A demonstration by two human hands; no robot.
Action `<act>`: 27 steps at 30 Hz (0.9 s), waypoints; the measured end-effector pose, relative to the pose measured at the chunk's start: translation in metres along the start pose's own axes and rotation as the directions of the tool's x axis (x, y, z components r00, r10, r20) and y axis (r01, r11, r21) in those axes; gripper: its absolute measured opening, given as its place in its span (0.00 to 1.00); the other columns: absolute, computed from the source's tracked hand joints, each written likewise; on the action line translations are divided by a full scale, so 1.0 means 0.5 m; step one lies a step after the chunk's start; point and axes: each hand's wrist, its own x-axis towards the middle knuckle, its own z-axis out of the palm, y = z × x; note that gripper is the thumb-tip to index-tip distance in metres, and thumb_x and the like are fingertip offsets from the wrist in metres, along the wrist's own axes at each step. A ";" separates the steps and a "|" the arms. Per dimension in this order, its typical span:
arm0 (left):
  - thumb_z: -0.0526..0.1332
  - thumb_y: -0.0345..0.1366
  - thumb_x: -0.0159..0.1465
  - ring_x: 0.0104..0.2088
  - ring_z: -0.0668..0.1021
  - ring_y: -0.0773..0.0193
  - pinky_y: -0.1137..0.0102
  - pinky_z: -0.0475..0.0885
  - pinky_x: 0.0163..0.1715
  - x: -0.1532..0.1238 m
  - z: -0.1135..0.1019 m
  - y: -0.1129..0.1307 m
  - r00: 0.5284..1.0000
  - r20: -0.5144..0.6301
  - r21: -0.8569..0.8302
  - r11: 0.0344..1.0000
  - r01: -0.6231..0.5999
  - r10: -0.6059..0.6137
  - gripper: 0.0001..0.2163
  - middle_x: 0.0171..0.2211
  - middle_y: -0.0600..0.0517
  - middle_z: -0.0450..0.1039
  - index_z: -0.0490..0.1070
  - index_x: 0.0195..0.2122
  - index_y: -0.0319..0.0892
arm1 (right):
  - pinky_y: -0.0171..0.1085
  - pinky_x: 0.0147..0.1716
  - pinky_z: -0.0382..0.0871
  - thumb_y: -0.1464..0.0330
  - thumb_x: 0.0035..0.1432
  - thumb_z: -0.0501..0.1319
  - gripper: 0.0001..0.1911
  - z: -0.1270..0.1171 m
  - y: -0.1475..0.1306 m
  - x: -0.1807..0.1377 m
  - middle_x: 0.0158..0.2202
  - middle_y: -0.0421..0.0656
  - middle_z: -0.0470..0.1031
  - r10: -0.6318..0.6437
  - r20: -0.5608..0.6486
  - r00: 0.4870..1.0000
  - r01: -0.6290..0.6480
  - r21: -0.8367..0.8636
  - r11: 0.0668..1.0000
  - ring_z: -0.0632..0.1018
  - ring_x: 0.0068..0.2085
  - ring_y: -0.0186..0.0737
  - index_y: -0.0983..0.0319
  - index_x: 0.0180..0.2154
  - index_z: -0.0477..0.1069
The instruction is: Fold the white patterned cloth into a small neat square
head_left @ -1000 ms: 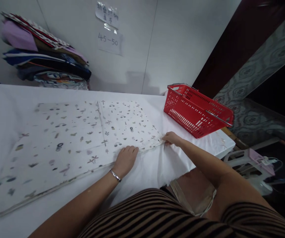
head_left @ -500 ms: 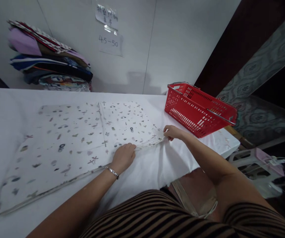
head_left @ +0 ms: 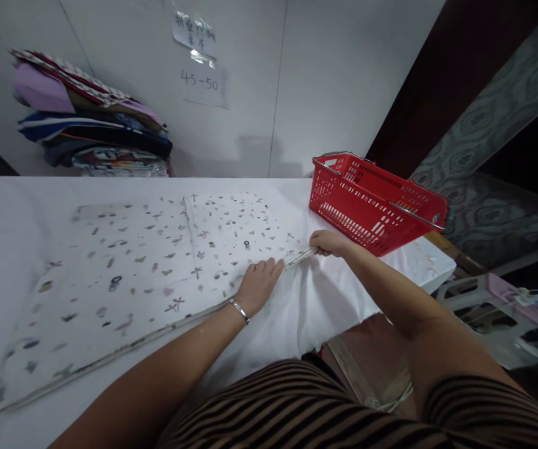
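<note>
The left hand (head_left: 259, 284) lies flat, fingers spread, on the near edge of the patterned cloth (head_left: 156, 262) spread across the bench (head_left: 297, 312); the right hand (head_left: 327, 243) pinches its near right corner, beside the red basket (head_left: 374, 206).

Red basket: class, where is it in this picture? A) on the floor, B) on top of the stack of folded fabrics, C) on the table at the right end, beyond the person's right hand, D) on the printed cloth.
C: the red basket stands on the white table at its right end, just past the right hand, off the printed cloth.
</note>
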 end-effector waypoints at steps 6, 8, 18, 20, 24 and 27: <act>0.45 0.25 0.65 0.40 0.71 0.59 0.63 0.64 0.35 0.047 -0.007 0.025 0.999 0.015 -0.025 0.999 -0.048 0.048 0.22 0.45 0.44 0.68 0.53 0.60 0.42 | 0.26 0.13 0.51 0.76 0.48 0.57 0.04 -0.008 -0.008 -0.001 0.15 0.35 0.66 -0.024 0.012 1.000 0.024 0.001 1.000 0.64 0.15 0.26 0.63 0.25 0.63; 0.46 0.25 0.65 0.39 0.71 0.59 0.64 0.65 0.35 0.049 -0.001 0.024 0.999 0.037 -0.055 0.998 -0.037 0.039 0.22 0.43 0.45 0.69 0.53 0.60 0.40 | 0.26 0.13 0.53 0.75 0.48 0.57 0.03 -0.007 -0.001 0.001 0.15 0.35 0.66 -0.030 0.006 1.000 0.030 -0.010 0.999 0.64 0.15 0.27 0.63 0.26 0.64; 0.49 0.26 0.64 0.40 0.72 0.59 0.65 0.66 0.36 0.022 0.036 0.035 0.983 0.097 -0.114 0.983 -0.143 0.154 0.19 0.42 0.47 0.71 0.57 0.57 0.40 | 0.27 0.17 0.55 0.76 0.51 0.56 0.07 0.067 0.085 -0.009 0.15 0.32 0.63 -0.114 -0.070 0.991 0.094 -0.237 0.967 0.64 0.16 0.28 0.63 0.34 0.67; 0.49 0.26 0.64 0.40 0.72 0.59 0.65 0.66 0.36 0.022 0.041 0.036 0.984 0.082 -0.113 0.982 -0.150 0.160 0.18 0.42 0.47 0.71 0.57 0.55 0.39 | 0.29 0.19 0.58 0.76 0.51 0.55 0.07 0.071 0.097 -0.008 0.17 0.34 0.65 -0.129 -0.067 0.989 0.103 -0.300 0.948 0.66 0.17 0.29 0.64 0.34 0.68; 0.50 0.26 0.64 0.40 0.72 0.59 0.64 0.67 0.35 0.019 0.049 0.036 0.983 0.044 -0.130 0.976 -0.173 0.180 0.17 0.40 0.46 0.72 0.57 0.54 0.38 | 0.36 0.30 0.66 0.76 0.50 0.56 0.06 0.071 0.092 -0.001 0.26 0.43 0.73 -0.240 -0.083 0.967 0.171 -0.483 0.859 0.75 0.29 0.39 0.64 0.30 0.70; 0.51 0.26 0.64 0.39 0.72 0.58 0.64 0.67 0.34 0.016 0.053 0.037 0.984 0.008 -0.147 0.974 -0.173 0.176 0.16 0.38 0.47 0.72 0.58 0.54 0.37 | 0.42 0.47 0.66 0.72 0.55 0.53 0.13 0.094 0.055 0.017 0.44 0.50 0.75 -0.545 -0.018 0.838 0.429 -0.594 0.680 0.74 0.46 0.45 0.63 0.41 0.72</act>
